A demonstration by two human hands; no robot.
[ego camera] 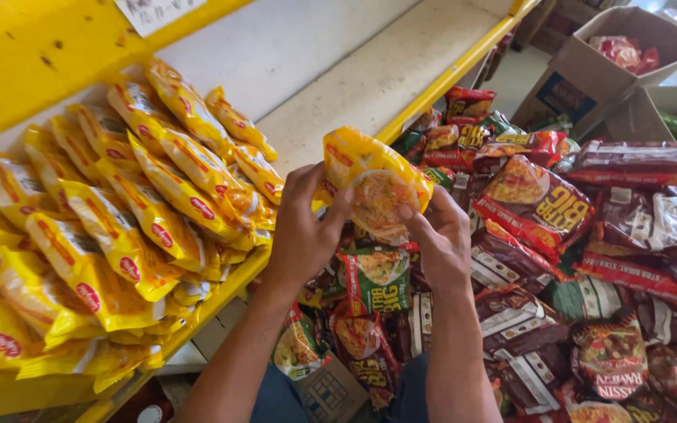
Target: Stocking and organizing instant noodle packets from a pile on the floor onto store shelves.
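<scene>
Both my hands hold one yellow noodle packet [370,184] in front of the shelf edge. My left hand [305,223] grips its left side, thumb on the front. My right hand [440,235] holds its lower right side with fingers curled behind. On the yellow shelf [425,98] to the left, several matching yellow packets [135,219] lie stacked in overlapping rows.
A heap of red, green and dark brown noodle packets [558,258] covers the floor to the right. Open cardboard boxes [589,70] stand at the back right, one with red packets, another with green ones. The far part of the shelf board is bare.
</scene>
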